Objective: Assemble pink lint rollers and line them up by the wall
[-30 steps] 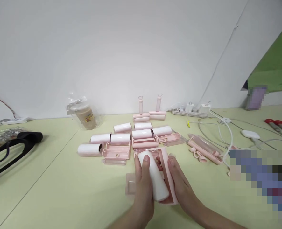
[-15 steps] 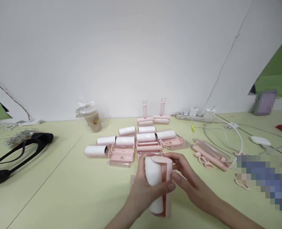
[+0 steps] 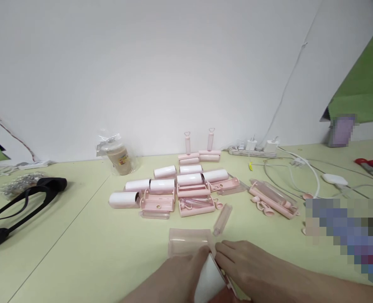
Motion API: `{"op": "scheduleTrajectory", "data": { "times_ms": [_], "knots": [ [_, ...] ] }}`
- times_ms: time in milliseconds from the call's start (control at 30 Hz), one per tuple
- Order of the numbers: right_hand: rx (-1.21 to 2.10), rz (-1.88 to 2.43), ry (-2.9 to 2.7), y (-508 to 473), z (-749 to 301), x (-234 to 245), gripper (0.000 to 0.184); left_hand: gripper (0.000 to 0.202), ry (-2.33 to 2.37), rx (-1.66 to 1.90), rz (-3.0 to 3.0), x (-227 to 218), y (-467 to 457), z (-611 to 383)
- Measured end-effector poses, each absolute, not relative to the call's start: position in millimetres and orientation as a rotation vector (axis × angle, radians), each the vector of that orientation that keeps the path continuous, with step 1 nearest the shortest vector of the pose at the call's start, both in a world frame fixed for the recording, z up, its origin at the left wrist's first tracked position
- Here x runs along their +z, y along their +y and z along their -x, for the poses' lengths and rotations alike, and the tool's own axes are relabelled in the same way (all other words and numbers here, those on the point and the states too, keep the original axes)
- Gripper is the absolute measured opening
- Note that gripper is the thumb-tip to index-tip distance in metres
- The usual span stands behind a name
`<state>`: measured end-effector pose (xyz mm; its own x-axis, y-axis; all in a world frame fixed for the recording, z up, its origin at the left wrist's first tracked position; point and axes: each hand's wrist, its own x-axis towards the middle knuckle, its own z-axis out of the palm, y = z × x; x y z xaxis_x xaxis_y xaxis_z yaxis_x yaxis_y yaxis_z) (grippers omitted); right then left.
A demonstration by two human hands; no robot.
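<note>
Near the front edge of view, my left hand (image 3: 185, 271) is closed round a lint roller head (image 3: 209, 281), a white paper roll set in a pink plastic frame. My right hand (image 3: 241, 263) presses against the frame's right side, fingers bent and closed on it; the fingertips are partly hidden. The head is tilted, and its lower end runs out of view. Just beyond my hands lies a clear curved cover (image 3: 188, 240). A translucent pink handle (image 3: 222, 219) rests to the right of that cover.
Farther back lie several white rolls (image 3: 163, 186) and pink frames (image 3: 197, 206). Two assembled lint rollers (image 3: 188, 158) stand by the wall. A bagged drink cup (image 3: 120, 158) and black strap (image 3: 44, 198) are left; a power strip (image 3: 252, 152), cables and scissors (image 3: 369, 166) are right.
Both hands have brought the lint roller head down and nearer to me, from upright to tilted. The clear cover and loose handle behind it now show. The view has shifted slightly.
</note>
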<state>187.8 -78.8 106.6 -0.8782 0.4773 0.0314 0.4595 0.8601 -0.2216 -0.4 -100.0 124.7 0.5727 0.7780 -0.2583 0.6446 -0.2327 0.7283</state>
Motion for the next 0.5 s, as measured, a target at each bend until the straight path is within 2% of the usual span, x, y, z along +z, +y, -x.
{"op": "scheduleTrajectory", "data": {
  "times_ms": [133,300,400,500],
  "knots": [
    [0.382,0.738,-2.877,-82.4,-191.2,112.2,0.021,0.042,1.133,0.182,-2.031,133.6,-101.2,2.8],
    [0.713,0.761,-2.811,-79.0,-190.1,128.6,0.013,0.037,1.11,0.154,-2.088,143.2,-104.2,6.4],
    [0.927,0.893,-2.689,-72.7,-194.5,133.6,0.029,0.051,1.134,0.216,-2.016,144.5,-104.6,10.7],
    [1.256,1.055,-2.395,-67.2,-200.2,126.0,0.045,0.059,1.26,0.432,-1.885,136.1,-102.4,9.1]
  ]
}}
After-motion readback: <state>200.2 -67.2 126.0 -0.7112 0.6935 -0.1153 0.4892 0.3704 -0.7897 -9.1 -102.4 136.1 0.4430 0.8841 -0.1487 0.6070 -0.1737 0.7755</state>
